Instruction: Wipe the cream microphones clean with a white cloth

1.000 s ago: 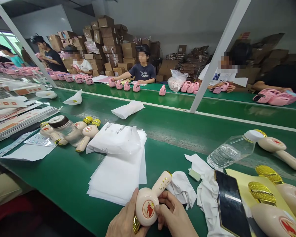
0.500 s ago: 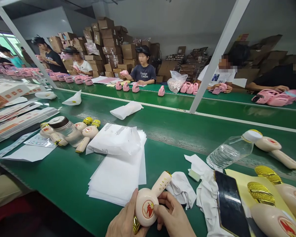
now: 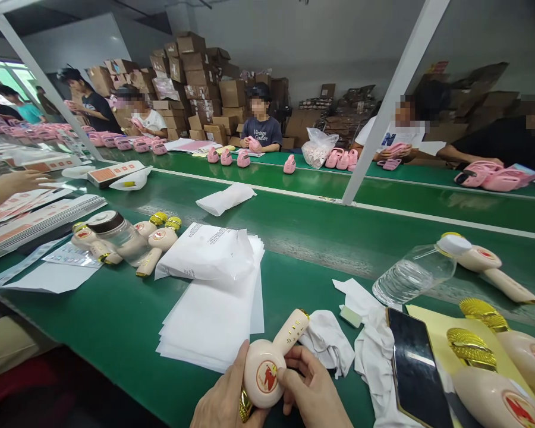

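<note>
1 mic (image 3: pixel 254 364) in hand, at the near edge of the table (image 3: pixel 129 339), handle (image 3: pixel 291 331) pointing up & away to the R, gold head (image 3: pixel 245 406) down by the L palm. L hand (image 3: pixel 223 395) clamps it: fingers wrapped round its L side. R hand (image 3: pixel 314 386): thumb on the round red logo (image 3: pixel 266 378), other fingers curled by the R side; can't tell if they grip.

Just beyond: 1 paper stack (image 3: pixel 205 327) w/ 1 white pack (image 3: pixel 207 252) on its far end. L of that, 3 spare mics (image 3: pixel 163 236) round 1 jar (image 3: pixel 127 239) w/ brown-rimmed lid.

R of the hands: at least 2 white cloths (image 3: pixel 327 345), 1 small green block (image 3: pixel 351 316), 1 phone (image 3: pixel 421 368) lying flat, 2 big-looking mics (image 3: pixel 493 389) on/by yellow paper (image 3: pixel 428 324). Behind, 1 bottle (image 3: pixel 410 278) tipped over, cap end near 1 far mic (image 3: pixel 477 258).

On the belt (image 3: pixel 294 229): 3 white pouches (image 3: pixel 226 199), 1 box (image 3: pixel 116 173) btwn 2 of them. 1 co-worker's hand (image 3: pixel 31 178) over the flat cartons (image 3: pixel 40 226), far L.

Across: 5 nearer co-workers (image 3: pixel 262 128), 4 pink items (image 3: pixel 289 164) in a loose row, 3 more by 1 clear bag (image 3: pixel 320 147).
</note>
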The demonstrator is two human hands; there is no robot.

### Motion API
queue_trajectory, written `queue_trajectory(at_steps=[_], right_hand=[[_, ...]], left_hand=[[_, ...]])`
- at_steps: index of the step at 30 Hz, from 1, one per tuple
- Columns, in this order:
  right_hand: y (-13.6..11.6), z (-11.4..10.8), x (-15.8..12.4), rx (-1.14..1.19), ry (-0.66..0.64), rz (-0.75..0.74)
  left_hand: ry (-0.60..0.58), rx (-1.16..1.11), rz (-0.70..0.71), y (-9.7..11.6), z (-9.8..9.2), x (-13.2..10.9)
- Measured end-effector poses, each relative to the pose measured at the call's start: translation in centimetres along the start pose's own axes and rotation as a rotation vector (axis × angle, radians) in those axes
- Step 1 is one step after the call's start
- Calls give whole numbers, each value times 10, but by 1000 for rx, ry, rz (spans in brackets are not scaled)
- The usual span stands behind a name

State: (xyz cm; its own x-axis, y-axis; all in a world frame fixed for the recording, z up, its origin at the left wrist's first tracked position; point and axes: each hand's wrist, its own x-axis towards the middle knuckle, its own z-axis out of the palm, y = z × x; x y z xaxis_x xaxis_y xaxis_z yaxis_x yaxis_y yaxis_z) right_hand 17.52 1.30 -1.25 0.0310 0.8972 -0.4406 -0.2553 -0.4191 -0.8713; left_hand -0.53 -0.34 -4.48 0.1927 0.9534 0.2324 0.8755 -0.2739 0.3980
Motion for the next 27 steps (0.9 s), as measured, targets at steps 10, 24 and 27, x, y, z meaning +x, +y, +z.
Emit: queue_trajectory(at_steps=[10, 24, 27], right_hand=[[-31, -65, -18, -495, 289, -235], [-10, -13, 2, -852, 65, -1213], [-11, 6, 7, -769, 138, -1119]], left_hand=[[-480, -254, -420, 15, -37, 29], [-602, -215, -386, 22, -47, 40], [-603, -199, -385, 25, -50, 42]])
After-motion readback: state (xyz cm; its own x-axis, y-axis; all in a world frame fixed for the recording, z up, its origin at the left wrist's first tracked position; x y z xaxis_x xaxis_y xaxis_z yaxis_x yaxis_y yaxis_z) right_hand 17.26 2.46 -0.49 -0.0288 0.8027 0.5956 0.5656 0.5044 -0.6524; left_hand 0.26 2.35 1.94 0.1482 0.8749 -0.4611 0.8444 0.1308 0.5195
